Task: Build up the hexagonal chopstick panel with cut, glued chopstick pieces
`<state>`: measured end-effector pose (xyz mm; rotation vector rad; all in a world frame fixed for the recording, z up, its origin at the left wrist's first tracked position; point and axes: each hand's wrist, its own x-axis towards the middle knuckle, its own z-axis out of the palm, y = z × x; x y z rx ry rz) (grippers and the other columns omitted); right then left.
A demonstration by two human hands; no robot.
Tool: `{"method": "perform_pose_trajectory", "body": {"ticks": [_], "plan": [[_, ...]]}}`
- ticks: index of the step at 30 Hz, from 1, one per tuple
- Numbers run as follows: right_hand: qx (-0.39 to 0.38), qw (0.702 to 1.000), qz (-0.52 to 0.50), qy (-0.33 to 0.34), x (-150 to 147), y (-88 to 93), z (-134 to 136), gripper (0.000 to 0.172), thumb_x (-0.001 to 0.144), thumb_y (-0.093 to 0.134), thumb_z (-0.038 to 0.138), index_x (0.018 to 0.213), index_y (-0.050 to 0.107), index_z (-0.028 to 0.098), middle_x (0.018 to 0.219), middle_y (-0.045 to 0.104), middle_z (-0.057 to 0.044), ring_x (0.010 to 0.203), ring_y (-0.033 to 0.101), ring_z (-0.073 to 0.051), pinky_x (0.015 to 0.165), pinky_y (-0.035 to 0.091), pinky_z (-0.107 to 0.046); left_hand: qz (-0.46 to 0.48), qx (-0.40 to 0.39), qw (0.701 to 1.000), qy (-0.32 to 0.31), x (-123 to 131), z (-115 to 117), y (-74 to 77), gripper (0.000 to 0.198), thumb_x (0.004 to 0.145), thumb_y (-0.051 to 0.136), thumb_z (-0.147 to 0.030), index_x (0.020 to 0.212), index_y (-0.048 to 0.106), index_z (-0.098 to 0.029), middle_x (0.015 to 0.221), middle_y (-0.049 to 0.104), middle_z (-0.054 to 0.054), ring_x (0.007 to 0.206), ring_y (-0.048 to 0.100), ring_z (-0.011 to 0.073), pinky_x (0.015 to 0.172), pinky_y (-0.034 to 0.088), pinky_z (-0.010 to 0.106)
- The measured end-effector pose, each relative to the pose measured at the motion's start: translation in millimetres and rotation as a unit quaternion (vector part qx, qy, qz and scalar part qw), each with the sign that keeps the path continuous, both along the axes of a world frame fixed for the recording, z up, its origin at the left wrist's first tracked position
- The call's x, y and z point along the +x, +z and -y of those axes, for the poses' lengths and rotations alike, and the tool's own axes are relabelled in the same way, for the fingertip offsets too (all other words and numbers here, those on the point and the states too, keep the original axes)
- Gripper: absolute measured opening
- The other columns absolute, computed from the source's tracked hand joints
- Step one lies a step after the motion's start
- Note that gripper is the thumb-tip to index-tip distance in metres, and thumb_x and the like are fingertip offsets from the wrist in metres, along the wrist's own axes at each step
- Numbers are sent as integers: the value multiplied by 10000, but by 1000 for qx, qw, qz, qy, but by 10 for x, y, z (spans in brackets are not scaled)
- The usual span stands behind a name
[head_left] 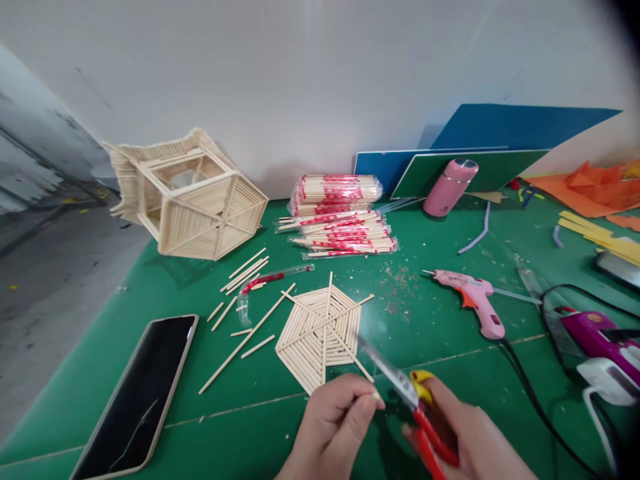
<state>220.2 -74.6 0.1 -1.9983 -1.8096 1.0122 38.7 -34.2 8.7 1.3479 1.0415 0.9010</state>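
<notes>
Hexagonal stick panel (pixel 300 350) lies before us on the green table (pixel 240 433). Beyond are a stick-built frame (pixel 193 227) and wrapped chopsticks (pixel 345 233); smartphone (pixel 137 393) left, glue gun (pixel 467 288) right. Our right hand (pixel 470 433) grips scissors (pixel 410 395). Loose sticks (pixel 247 339) crowd the panel's left; our left hand (pixel 335 427), partly hiding its near edge, pinches a stick tip (pixel 377 396).

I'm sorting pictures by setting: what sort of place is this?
Likely a craft work area: a pink glue gun, plastic-wrapped sticks and a polygonal stick panel share the green table.
</notes>
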Motion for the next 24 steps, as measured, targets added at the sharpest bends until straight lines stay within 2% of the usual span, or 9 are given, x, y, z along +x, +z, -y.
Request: {"method": "perform_pose_trajectory", "body": {"ticks": [3,5,9,11,13,16,18,21,24], "plan": [[40,994,59,-79,160,28,-199,371,784,431,424,1056,462,175,591,585,15,483,555,-146,452,414,-231,-9,-5,1000,-4,27,70,16,249,804,482,-384,709,612,-194,597,520,9,524,413,108,485,313,209],[67,984,138,-88,297,15,-360,387,758,455,418,1052,481,168,633,594,-2,510,577,-168,476,435,-266,-22,-1,1000,-3,29,114,7,244,803,479,-391,736,612,-197,606,516,6,504,392,100,465,303,206],[159,956,231,-86,460,-77,-579,427,742,484,410,1075,498,142,909,625,-100,779,614,-245,660,477,-361,-87,52,995,9,-31,172,-51,192,819,467,-329,776,607,-206,635,542,10,535,434,108,515,353,204],[204,944,249,-78,444,-105,-601,444,747,484,425,1068,506,119,1035,586,-138,950,559,-286,773,451,-409,-130,87,988,17,-99,188,-93,159,826,454,-293,825,593,-216,703,576,26,614,489,131,577,388,213],[235,939,240,-69,387,-95,-576,425,759,480,420,1062,510,124,1097,550,-140,1030,509,-294,815,435,-414,-172,122,977,13,-189,194,-141,154,840,422,-263,894,561,-222,776,589,42,687,513,152,636,405,233],[248,948,182,-75,336,-48,-517,323,792,460,364,1045,502,167,1056,563,-104,980,536,-249,775,459,-358,-237,184,953,-30,-339,187,-215,176,852,375,-209,958,516,-214,818,574,54,727,506,166,674,405,267],[261,946,161,-104,398,-35,-502,268,799,454,326,1024,497,186,997,580,-87,923,559,-232,742,466,-338,-283,229,929,-66,-428,174,-249,171,841,380,-179,943,515,-205,805,555,56,717,488,171,659,395,280],[286,920,201,-179,636,-67,-519,302,788,458,322,1054,490,184,954,580,-94,854,572,-252,674,464,-347,-340,267,897,-94,-522,156,-259,174,824,379,-135,895,526,-193,772,516,53,704,458,172,643,371,295],[270,903,249,-223,866,-108,-545,336,783,453,321,1064,502,144,974,572,-133,888,552,-298,670,447,-365,-360,297,878,-107,-551,142,-244,205,795,372,-92,899,522,-183,799,491,58,729,442,173,649,352,303]]}}
